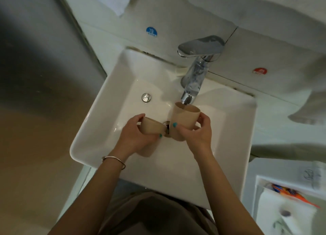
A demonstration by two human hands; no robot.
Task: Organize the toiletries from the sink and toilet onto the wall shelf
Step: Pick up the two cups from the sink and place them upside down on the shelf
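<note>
Over the sink (98,129), near its middle above the drain, I hold two beige cups. My left hand (135,136) grips the left cup (151,127), tipped sideways. My right hand (197,130) grips the right cup (185,116), mouth under the tap (195,76), probably for rinsing. Contents cannot be seen. No shelf in view.

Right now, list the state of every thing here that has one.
left hand: grips the left cup
left cup: held over the basin, tilted
right hand: grips the right cup
right cup: held with its mouth under the faucet spout
faucet: whether water runs cannot be told
sink: drain plug state unclear
overflow cap: in place
</note>
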